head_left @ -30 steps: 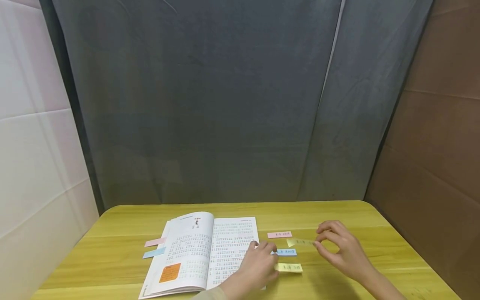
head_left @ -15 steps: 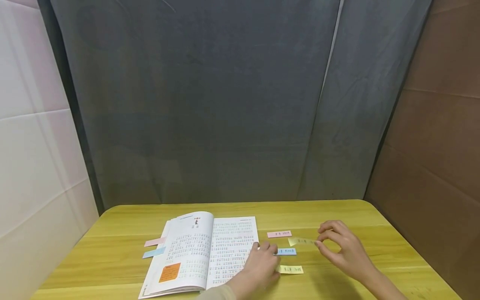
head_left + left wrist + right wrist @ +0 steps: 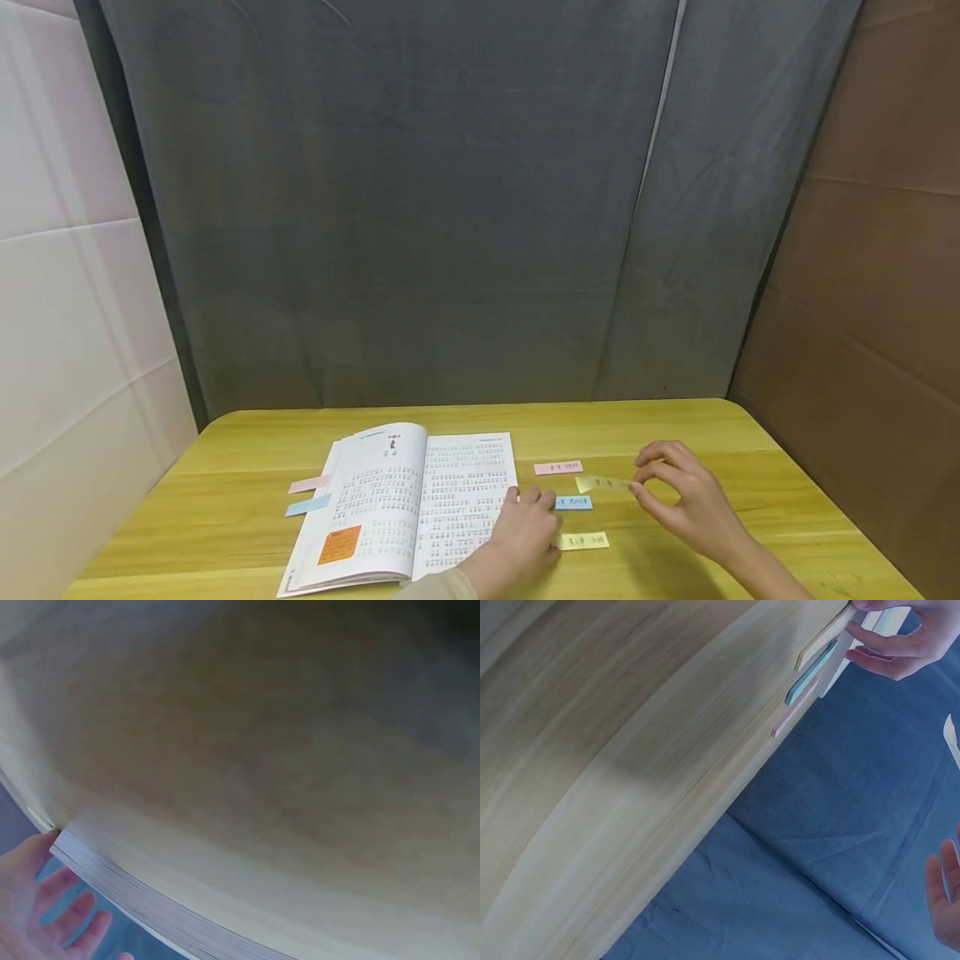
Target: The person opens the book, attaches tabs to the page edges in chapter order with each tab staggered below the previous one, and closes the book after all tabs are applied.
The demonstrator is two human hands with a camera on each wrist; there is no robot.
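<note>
An open book (image 3: 420,500) lies on the yellow-wood table (image 3: 750,433). My left hand (image 3: 528,521) rests with loosely curved fingers on the book's right page edge; the left wrist view shows the left hand (image 3: 34,900) beside the page block (image 3: 150,907). My right hand (image 3: 678,496) pinches one end of a yellow paper strip (image 3: 600,483), held just above the table. Flat on the wood between the hands lie a pink strip (image 3: 558,467), a blue strip (image 3: 573,502) and another yellow strip (image 3: 583,541).
A pink tab (image 3: 310,483) and a blue tab (image 3: 307,505) stick out from the book's left side. A grey curtain (image 3: 450,208) hangs behind the table, with a brown panel (image 3: 877,292) on the right and a white wall (image 3: 67,292) on the left.
My left hand has slid slightly back and to the right along the book's edge, uncovering more of the lower yellow strip. The right hand and its strip have hardly moved.
</note>
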